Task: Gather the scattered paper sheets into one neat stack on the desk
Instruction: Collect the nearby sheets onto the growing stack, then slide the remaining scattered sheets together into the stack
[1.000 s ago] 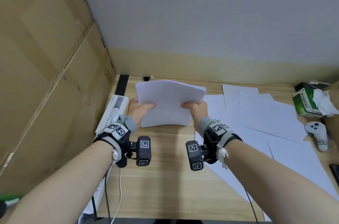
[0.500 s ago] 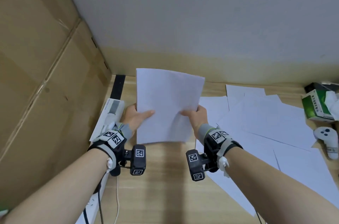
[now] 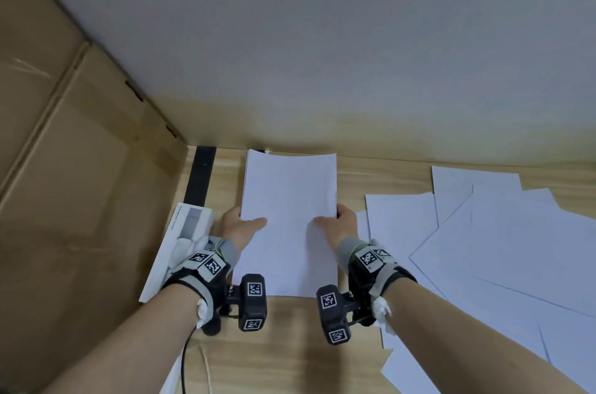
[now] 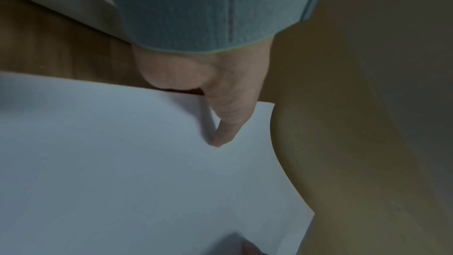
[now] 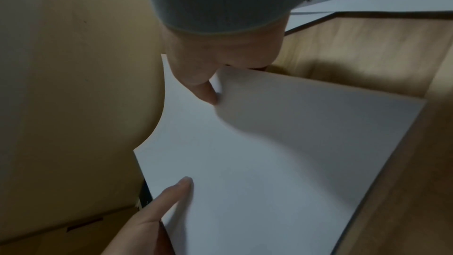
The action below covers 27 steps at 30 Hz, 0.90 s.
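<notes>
A stack of white paper sheets (image 3: 288, 216) stands nearly upright over the wooden desk (image 3: 290, 345), its lower edge close to the desk top. My left hand (image 3: 243, 226) grips its left edge, thumb on the front face and fingers behind. My right hand (image 3: 335, 226) grips the right edge the same way. In the left wrist view my thumb presses the stack (image 4: 147, 172); in the right wrist view my thumb presses the stack (image 5: 257, 162) and the left hand (image 5: 157, 208) shows below. Several loose sheets (image 3: 500, 242) lie scattered over the right half of the desk.
A cardboard wall (image 3: 64, 200) closes off the left side. A white box (image 3: 180, 245) leans along it beside my left wrist. A black strip (image 3: 200, 177) runs to the back corner. A grey wall (image 3: 322, 39) stands behind the desk. Cables hang at the desk's near edge.
The stack went from lying tilted and flat in my hands to standing tall and upright. Both hands slid to its side edges. The view shifted left; the green box and controller left the frame.
</notes>
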Motion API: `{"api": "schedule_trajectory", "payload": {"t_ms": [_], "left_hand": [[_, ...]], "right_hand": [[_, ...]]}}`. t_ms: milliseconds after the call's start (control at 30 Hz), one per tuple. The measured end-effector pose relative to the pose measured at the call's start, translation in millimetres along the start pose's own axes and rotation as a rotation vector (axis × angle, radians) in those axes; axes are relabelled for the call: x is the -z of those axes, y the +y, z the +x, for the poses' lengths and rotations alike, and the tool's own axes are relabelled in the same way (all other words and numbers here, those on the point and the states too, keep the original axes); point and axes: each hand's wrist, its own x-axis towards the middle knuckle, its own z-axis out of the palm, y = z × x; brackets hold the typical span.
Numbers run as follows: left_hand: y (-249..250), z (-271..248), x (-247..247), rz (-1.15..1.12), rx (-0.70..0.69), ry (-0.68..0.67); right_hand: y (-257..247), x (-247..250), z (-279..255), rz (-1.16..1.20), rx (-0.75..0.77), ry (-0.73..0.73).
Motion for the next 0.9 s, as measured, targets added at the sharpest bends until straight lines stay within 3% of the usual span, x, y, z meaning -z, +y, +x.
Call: {"api": "schedule_trajectory", "payload": {"t_ms": [367, 667, 767, 900], "left_hand": [[-2.4, 11.1, -9.4, 0.016, 0.005, 0.055], [1.0, -20.9, -6.2, 0.046, -0.074, 0.183], [0.5, -36.1, -9.9, -0.031, -0.107, 0.168], [-4.2, -76.4, -29.4, -0.053, -0.110, 0.014]], "right_hand": [[4.4, 2.9, 8.0, -0.020, 0.091, 0.047], [7.8, 26.9, -13.3, 0.025, 0.083, 0.134], [11.5, 40.3, -27.3, 0.060, 0.103, 0.161], [37.7, 76.6, -61.5, 0.113, 0.112, 0.159]]}}
